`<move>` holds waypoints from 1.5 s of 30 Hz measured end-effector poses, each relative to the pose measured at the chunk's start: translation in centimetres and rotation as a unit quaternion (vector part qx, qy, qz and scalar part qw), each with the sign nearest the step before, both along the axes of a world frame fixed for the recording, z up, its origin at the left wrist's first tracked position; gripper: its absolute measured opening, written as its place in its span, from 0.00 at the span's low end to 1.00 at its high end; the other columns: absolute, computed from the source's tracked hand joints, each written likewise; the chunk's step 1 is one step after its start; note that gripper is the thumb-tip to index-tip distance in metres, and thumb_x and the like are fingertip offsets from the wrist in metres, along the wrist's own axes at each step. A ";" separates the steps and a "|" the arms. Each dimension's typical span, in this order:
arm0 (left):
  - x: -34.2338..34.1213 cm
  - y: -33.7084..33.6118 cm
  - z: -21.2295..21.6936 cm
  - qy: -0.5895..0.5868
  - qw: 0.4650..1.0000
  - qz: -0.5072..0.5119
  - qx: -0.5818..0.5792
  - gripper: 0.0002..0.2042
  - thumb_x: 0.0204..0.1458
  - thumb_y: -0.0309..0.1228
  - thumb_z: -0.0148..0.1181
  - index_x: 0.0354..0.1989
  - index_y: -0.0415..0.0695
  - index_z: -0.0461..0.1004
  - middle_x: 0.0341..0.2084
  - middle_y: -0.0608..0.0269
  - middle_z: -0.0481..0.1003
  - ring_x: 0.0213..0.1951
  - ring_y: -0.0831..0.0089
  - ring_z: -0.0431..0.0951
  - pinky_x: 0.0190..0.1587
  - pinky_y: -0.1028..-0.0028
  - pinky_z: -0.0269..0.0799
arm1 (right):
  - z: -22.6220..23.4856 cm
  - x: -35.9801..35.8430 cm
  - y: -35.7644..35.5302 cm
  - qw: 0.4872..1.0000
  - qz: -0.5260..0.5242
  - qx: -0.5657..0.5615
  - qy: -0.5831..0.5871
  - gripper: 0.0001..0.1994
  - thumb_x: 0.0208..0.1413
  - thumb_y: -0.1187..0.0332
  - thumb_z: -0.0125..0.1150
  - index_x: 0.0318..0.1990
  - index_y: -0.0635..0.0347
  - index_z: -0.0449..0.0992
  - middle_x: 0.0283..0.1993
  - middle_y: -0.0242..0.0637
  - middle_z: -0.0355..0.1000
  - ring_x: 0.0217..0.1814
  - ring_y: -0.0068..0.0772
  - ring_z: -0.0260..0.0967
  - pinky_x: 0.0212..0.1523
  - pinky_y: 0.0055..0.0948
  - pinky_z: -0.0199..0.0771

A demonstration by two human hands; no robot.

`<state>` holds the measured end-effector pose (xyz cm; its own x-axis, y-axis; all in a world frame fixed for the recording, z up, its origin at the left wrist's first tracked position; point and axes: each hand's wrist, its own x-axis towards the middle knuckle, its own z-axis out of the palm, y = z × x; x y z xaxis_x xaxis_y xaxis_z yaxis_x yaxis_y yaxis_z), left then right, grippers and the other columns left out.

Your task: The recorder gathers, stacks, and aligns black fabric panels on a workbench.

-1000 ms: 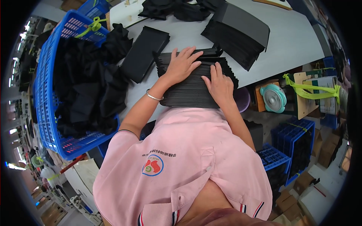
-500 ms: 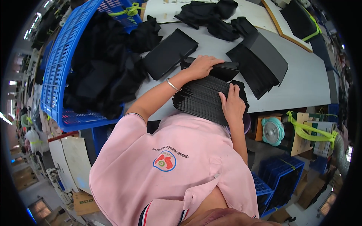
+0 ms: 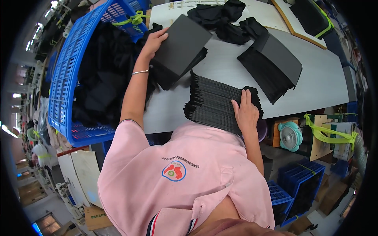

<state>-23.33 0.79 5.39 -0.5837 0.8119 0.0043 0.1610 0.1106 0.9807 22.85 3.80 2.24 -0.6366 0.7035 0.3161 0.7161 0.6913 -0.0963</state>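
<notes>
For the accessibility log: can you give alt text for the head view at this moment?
A person in a pink shirt rests the right hand flat on a stack of black sheets at the grey table edge, while the left hand grips a black sheet beside a blue crate.

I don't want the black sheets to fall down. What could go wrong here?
1. The big stack of black sheets hangs over the table's near edge, with only the right hand pressing on it. If that hand lifts, sheets might slide off.
2. The left hand grips a smaller pile by one corner, reaching far. The pile could fan out or slip.
3. That pile is close to the blue crate, so loose sheets might drop in.
</notes>
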 end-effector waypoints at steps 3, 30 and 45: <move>-2.4 -1.3 -0.6 -0.065 0.997 0.009 -0.030 0.21 0.65 0.28 0.59 0.66 0.40 0.74 0.56 0.62 0.79 0.53 0.75 0.78 0.58 0.76 0.71 | -0.3 0.1 0.0 1.000 0.001 0.003 0.009 0.29 0.62 0.52 0.65 0.61 0.67 0.70 0.65 0.48 0.70 0.25 0.38 0.76 0.27 0.31 0.76; -6.5 -2.3 -7.1 -0.344 0.938 -0.008 -0.035 0.20 0.68 0.39 0.58 0.58 0.34 0.76 0.54 0.54 0.80 0.54 0.66 0.80 0.60 0.68 0.75 | -1.0 0.1 -0.3 0.999 -0.030 0.012 0.016 0.32 0.59 0.49 0.66 0.62 0.65 0.70 0.65 0.44 0.70 0.26 0.34 0.74 0.31 0.31 0.74; 3.2 -1.3 3.6 0.393 0.914 0.097 0.001 0.22 0.47 0.34 0.78 0.49 0.40 0.80 0.38 0.62 0.81 0.37 0.71 0.78 0.43 0.71 0.74 | -0.9 0.1 -0.3 0.999 -0.033 0.009 0.024 0.32 0.59 0.49 0.66 0.61 0.66 0.70 0.65 0.44 0.70 0.26 0.33 0.73 0.31 0.31 0.74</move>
